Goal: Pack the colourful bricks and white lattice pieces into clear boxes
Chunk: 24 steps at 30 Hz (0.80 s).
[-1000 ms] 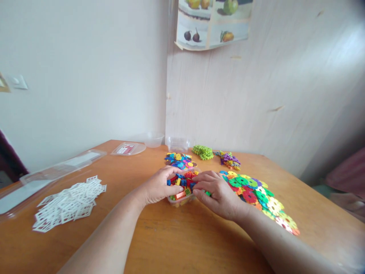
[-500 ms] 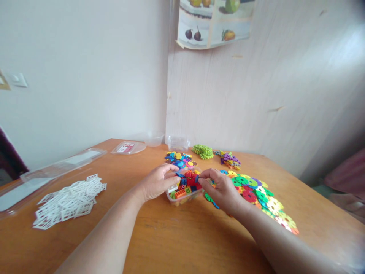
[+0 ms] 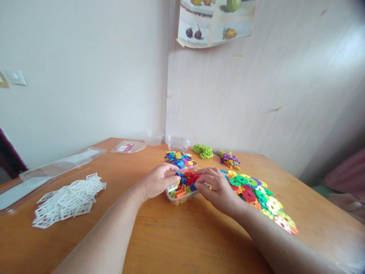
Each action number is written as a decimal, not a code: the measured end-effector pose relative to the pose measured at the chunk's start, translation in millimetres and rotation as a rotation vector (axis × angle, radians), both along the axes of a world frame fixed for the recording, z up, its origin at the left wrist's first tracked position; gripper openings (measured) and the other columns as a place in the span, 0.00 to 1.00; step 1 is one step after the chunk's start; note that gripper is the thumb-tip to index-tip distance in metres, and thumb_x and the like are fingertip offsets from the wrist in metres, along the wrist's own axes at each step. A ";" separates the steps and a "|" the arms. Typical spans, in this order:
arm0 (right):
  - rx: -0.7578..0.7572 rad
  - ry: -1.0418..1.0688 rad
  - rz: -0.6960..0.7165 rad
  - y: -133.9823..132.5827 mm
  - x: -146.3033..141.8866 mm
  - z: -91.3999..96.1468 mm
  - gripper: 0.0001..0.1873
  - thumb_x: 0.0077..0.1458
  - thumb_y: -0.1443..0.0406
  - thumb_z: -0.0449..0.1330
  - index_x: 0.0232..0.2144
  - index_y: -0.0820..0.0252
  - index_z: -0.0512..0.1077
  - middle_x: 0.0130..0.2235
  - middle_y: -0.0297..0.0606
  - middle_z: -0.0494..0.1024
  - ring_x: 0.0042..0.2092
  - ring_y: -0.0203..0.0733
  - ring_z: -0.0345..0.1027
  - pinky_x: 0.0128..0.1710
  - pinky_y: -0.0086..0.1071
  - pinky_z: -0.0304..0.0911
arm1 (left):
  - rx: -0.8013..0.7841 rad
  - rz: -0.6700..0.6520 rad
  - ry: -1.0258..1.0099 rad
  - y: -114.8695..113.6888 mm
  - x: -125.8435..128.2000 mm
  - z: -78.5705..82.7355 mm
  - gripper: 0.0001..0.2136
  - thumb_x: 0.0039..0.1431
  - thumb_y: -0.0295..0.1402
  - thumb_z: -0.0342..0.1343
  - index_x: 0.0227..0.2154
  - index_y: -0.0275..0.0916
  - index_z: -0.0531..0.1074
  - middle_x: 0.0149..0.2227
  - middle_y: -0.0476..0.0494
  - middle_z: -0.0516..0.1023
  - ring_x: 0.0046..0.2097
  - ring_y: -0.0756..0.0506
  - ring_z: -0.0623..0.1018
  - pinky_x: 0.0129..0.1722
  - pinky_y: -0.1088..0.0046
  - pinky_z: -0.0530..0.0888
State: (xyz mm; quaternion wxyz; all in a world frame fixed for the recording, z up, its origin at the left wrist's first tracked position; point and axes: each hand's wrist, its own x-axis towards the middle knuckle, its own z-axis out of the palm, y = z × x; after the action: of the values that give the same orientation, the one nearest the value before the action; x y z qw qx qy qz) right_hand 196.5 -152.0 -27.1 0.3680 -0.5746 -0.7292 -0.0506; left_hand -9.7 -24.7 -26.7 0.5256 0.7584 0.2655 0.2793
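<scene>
A clear plastic box (image 3: pixel 186 198) holds toy building bricks in red, blue, orange and green, among them an orange brick (image 3: pixel 180 193) near its front. My left hand (image 3: pixel 159 180) grips the box's left side, thumb over the bricks and index finger along the far rim. At the opposite side, my right hand (image 3: pixel 218 190) reaches over the rim with bent fingers, its tips at the red bricks (image 3: pixel 191 176). A small orange patch shows between those fingers; whether it is held is unclear. Flower-shaped discs (image 3: pixel 249 195) lie beside and behind the right hand.
White lattice pieces (image 3: pixel 70 199) are heaped at left, near long clear lids (image 3: pixel 62 163). Behind the box lie blue and yellow discs (image 3: pixel 180 160), green pieces (image 3: pixel 203 150) and purple pieces (image 3: pixel 229 159). Clear tubs (image 3: pixel 178 143) and an oval lid (image 3: pixel 128 147) stand along the wall.
My right hand has lowered slightly toward the box; the blue piece at its fingertips no longer shows there. Blue shows among the bricks below. My left hand keeps its place.
</scene>
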 end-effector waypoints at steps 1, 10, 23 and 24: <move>0.002 0.009 -0.010 0.2 -0.2 -0.1 0.07 0.59 0.64 0.59 0.29 0.54 0.76 0.43 0.39 0.79 0.48 0.47 0.69 0.49 0.45 0.63 | -0.003 -0.001 -0.001 0.1 -0.1 0.0 0.22 0.51 0.43 0.63 0.47 0.37 0.71 0.48 0.38 0.79 0.51 0.38 0.78 0.46 0.63 0.75; 0.023 -0.005 0.028 -2.7 0.7 -1.5 0.08 0.59 0.65 0.58 0.37 0.50 0.78 0.50 0.39 0.76 0.53 0.49 0.67 0.51 0.46 0.63 | -0.033 -0.016 -0.010 -0.8 -0.4 1.3 0.23 0.52 0.43 0.62 0.48 0.37 0.70 0.45 0.41 0.80 0.48 0.40 0.78 0.46 0.63 0.75; -0.212 -0.207 0.221 -16.5 -20.6 7.6 0.24 0.66 0.54 0.51 0.62 0.49 0.64 0.63 0.42 0.67 0.66 0.50 0.56 0.67 0.60 0.31 | 0.096 0.036 -0.003 6.6 -3.8 3.0 0.21 0.60 0.50 0.52 0.45 0.39 0.75 0.46 0.44 0.80 0.52 0.40 0.76 0.54 0.65 0.69; -0.206 -0.197 0.214 -16.1 -19.7 7.1 0.25 0.66 0.54 0.51 0.62 0.49 0.64 0.63 0.43 0.66 0.66 0.50 0.55 0.67 0.60 0.31 | 0.090 0.039 -0.009 6.6 -3.9 3.0 0.21 0.60 0.50 0.53 0.46 0.39 0.75 0.47 0.44 0.80 0.52 0.40 0.75 0.54 0.65 0.69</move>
State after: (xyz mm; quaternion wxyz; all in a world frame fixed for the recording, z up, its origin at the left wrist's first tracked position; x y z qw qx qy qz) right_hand 176.8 -168.1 -20.0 0.2373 -0.5206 -0.8201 0.0076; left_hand -13.6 -18.1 -23.7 0.4865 0.7749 0.2648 0.3045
